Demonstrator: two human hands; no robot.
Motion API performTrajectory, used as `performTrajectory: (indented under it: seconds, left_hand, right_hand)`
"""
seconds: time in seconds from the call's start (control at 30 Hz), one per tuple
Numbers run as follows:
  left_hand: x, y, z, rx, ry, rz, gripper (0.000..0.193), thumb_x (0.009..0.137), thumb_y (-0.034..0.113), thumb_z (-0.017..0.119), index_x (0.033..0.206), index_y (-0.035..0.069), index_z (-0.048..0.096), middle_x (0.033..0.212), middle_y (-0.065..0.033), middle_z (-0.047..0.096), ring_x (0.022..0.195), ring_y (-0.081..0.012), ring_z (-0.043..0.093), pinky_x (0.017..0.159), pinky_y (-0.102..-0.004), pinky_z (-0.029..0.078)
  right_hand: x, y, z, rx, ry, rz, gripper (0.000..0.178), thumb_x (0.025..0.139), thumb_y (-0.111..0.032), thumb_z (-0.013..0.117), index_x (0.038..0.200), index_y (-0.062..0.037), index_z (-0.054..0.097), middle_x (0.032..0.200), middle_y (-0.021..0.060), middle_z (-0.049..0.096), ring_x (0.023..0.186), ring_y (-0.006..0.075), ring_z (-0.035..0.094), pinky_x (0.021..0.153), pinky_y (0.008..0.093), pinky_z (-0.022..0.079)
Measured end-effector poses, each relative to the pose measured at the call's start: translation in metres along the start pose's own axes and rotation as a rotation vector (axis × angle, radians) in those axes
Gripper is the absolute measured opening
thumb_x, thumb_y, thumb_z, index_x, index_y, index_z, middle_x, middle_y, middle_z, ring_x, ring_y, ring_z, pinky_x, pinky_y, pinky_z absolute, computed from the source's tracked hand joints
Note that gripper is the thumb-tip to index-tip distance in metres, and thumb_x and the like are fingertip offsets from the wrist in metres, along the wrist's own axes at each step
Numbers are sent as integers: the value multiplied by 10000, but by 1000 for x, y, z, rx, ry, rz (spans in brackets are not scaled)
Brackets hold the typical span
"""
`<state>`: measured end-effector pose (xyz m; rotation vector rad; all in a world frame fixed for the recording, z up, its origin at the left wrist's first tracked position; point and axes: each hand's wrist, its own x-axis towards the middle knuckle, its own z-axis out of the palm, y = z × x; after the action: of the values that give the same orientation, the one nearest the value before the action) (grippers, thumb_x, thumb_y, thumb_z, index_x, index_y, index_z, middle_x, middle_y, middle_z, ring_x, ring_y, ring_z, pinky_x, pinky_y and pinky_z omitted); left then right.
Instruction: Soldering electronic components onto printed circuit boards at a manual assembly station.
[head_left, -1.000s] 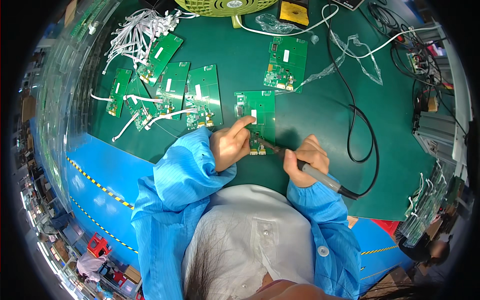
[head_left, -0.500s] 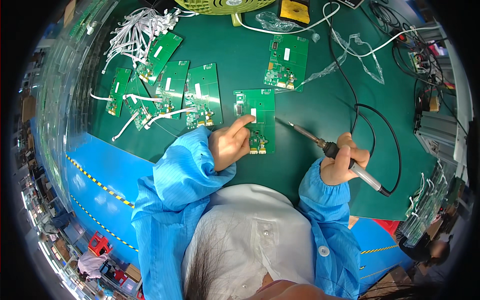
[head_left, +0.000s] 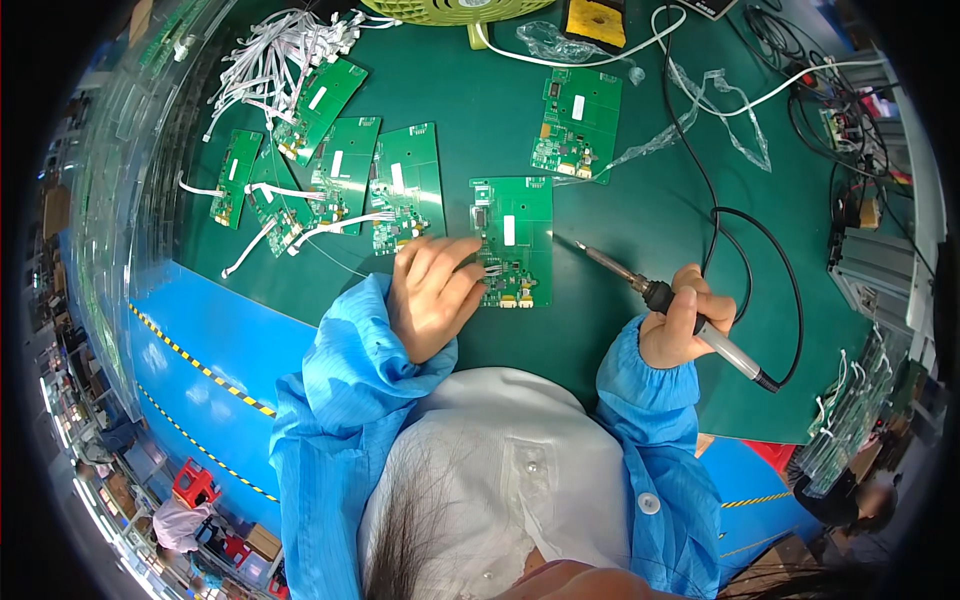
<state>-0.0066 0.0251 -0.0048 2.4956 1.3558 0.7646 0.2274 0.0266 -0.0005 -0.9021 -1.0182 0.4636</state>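
A green circuit board (head_left: 530,215) with a white label lies on the green mat in front of me. My left hand (head_left: 432,297) is at its lower left edge, palm down. The fingers are bent and a little apart, with the fingertips over the board's edge and nothing visible held. My right hand (head_left: 685,325) grips a soldering iron (head_left: 735,355) by its handle. The iron's bare tip points up and left, just off the board's right side and not touching it.
Several more boards (head_left: 405,180) lie at the left, some with white cables attached, below a bundle of white cables (head_left: 285,60). Another board (head_left: 575,120) lies behind. A green fan (head_left: 465,8) and a yellow sponge (head_left: 595,22) are at the back. The iron's black cord (head_left: 800,300) loops right.
My left index finger has left the white label. The left hand has drawn back down and left to the board's edge, fingers loosened. My right hand and the iron are almost unmoved.
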Motion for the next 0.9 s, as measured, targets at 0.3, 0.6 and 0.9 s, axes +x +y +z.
performTrajectory:
  seconds: [0.3,0.6,0.9]
  left_hand:
    - [4,-8,8,97,-23,174,131,654,51,590,775,94,565,880,-22,542,837,-157,516,929,-417,313]
    - [22,-11,7,92,11,374,56,675,60,565,729,60,550,851,-66,562,698,-170,513,768,-302,407]
    - [12,-1,10,135,2,201,130,666,91,585,783,72,531,856,-71,553,690,-177,509,704,-284,417]
  right_hand:
    - [-5,1,-3,-23,-3,34,186,731,18,510,668,-109,389,484,21,390,496,131,278,578,287,297]
    - [-7,6,0,17,24,97,182,709,57,503,691,-84,389,547,17,394,547,125,330,654,286,321]
    - [-8,4,-11,-15,-30,55,189,703,60,496,686,-86,378,546,12,385,536,120,327,675,289,325]
